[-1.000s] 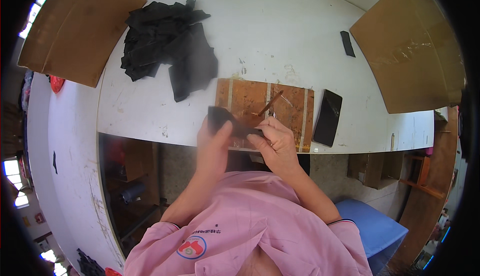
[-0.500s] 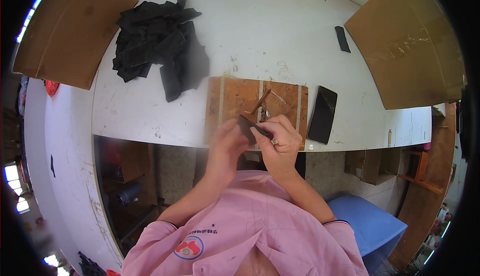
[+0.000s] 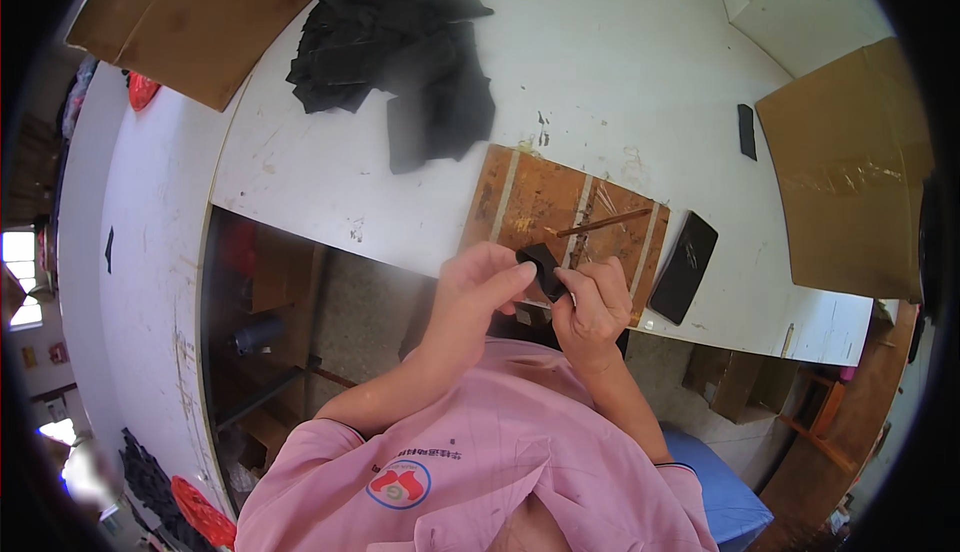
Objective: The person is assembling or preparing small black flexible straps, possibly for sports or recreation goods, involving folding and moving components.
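Observation:
A small black piece of fabric-like material (image 3: 543, 274) is pinched between my two hands, folded or curled over on itself. My left hand (image 3: 480, 284) grips its left side, with the thumb pressed on its top edge. My right hand (image 3: 594, 304) has its fingers bent round the lower right end. Both hands are above the near edge of a brown board (image 3: 485, 214) crossed by pale strips. On that board, just beyond my right hand, lies a thin brown stick (image 3: 610, 222).
A heap of black cut pieces (image 3: 380, 47) lies at the far left of the white table (image 3: 590, 62). Beside the board's right edge is a black phone (image 3: 685, 268). One black strip (image 3: 747, 133) lies near the right cardboard box (image 3: 850, 172); another cardboard box (image 3: 205, 22) stands far left.
The whole view has turned and shifted. The black piece, flatter before, is now curled between my fingers. My left thumb has come onto its edge, and the stick lies at a different angle.

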`<state>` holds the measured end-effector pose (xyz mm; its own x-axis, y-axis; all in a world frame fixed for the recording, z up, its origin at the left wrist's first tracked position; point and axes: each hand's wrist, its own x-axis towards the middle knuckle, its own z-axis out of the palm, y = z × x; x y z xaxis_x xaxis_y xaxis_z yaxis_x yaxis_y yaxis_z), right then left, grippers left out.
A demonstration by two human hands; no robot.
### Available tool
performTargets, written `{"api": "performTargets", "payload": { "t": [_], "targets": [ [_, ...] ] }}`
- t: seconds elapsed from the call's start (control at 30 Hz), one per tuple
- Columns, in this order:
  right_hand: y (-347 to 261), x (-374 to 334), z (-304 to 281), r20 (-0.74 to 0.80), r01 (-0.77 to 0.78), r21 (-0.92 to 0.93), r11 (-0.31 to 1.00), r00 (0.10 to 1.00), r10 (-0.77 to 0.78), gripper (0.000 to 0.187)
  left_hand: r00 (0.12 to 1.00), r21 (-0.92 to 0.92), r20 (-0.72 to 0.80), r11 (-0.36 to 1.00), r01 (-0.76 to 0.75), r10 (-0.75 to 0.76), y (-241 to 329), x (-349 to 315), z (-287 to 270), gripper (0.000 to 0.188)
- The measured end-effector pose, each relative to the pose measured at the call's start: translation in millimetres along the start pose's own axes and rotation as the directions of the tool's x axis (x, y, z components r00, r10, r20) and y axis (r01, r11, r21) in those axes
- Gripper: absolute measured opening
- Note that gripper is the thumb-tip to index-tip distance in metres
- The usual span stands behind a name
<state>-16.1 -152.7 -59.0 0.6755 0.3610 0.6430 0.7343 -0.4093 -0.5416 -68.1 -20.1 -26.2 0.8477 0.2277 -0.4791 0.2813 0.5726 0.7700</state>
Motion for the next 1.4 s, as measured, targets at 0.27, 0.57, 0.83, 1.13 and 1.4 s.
{"api": "performTargets", "payload": {
  "t": [0.27,0.57,0.83,1.13,1.4],
  "targets": [
    [-29.1,13.0,4.5,0.351,-0.375,0.34,0.863,0.902,0.253,0.023,0.93,0.265,0.015,0.895,-0.358,0.368,-14.6,5.2,-21.3,0.005],
    [-41.2,25.6,40.1,0.458,0.046,0.023,0.999,0.887,-0.051,0.006,0.573,0.759,-0.066,0.415,-0.502,0.817,-27.3,-1.8,-36.3,0.008],
    [-3.6,19.3,95.0,0.651,-0.568,0.42,0.708,0.732,0.201,0.008,0.86,-0.108,-0.134,0.856,-0.506,0.491,2.4,1.6,-89.1,0.018],
    [-49.5,39.3,118.4,0.953,-0.964,0.257,-0.062,0.264,-0.152,0.042,0.537,0.393,-0.523,0.746,-0.537,0.662,21.2,-24.7,-100.0,0.017],
    [-71.7,49.5,148.7,0.781,-0.189,0.588,0.787,0.386,-0.491,0.015,0.428,0.268,-0.584,0.661,-0.7,0.69,7.7,-47.5,-129.5,0.022]
  ]
}}
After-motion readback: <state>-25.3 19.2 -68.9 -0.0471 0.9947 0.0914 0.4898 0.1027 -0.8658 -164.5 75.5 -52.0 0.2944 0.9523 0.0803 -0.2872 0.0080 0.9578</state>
